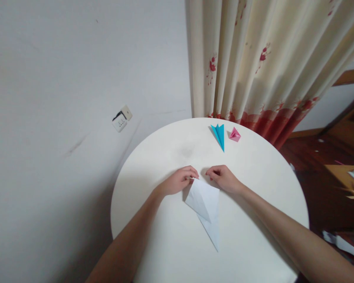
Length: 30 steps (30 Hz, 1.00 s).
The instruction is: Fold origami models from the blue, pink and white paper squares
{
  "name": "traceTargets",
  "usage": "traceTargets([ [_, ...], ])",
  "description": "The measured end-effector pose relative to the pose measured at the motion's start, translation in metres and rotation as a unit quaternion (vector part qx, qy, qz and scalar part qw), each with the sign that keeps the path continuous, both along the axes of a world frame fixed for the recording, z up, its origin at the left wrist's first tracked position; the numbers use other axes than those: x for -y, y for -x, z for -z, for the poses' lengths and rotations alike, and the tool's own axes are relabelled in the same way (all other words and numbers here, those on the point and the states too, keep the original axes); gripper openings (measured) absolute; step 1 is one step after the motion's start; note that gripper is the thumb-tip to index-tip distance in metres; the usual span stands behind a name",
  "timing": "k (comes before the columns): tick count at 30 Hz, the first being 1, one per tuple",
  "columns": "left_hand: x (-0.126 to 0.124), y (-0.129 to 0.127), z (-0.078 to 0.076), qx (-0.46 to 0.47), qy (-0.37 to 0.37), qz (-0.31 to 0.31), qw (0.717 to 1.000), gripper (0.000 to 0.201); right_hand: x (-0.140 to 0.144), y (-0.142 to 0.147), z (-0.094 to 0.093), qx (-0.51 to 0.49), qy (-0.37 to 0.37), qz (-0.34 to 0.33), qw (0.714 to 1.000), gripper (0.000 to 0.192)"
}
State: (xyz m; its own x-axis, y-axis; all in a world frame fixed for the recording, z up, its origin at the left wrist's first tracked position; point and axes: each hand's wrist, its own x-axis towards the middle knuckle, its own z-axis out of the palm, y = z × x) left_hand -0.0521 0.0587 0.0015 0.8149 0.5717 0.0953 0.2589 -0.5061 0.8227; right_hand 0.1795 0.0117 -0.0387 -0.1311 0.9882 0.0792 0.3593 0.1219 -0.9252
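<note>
While the folded white paper lies on the near half of the round table, its long point toward the wearer, the left hand has its grip on the top corner, fingertips pinching the edge. Right hand rests just beside the paper's right corner, grip loosely curled with nothing visible in it; whether the fingertips meet, cannot tell. Toward the far rim, a blue fold sits just left of a smaller pink fold.
</note>
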Motion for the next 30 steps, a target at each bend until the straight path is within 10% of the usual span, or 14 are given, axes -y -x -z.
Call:
traceTargets([
  [7,0.004,-0.01,0.007,-0.048,-0.054,0.068,0.995,0.041,-0.005,-0.006,-0.009,-0.035,0.007,0.083,0.996,0.032],
  [13,0.0,-0.007,0.012,-0.07,-0.069,0.073,0.993,0.024,0.006,0.0,-0.023,-0.057,-0.036,-0.021,0.997,0.033],
  [17,-0.006,-0.001,0.02,-0.077,-0.058,0.014,0.995,0.014,0.014,0.003,-0.025,-0.025,-0.057,-0.107,0.992,0.041],
  [25,-0.019,0.009,0.039,-0.088,-0.084,-0.138,0.983,0.016,0.003,-0.011,-0.009,0.183,-0.145,0.023,0.972,0.037],
  [30,-0.018,0.003,0.041,-0.032,-0.096,-0.156,0.983,0.01,0.001,-0.027,-0.006,0.272,-0.126,-0.001,0.954,0.071],
])
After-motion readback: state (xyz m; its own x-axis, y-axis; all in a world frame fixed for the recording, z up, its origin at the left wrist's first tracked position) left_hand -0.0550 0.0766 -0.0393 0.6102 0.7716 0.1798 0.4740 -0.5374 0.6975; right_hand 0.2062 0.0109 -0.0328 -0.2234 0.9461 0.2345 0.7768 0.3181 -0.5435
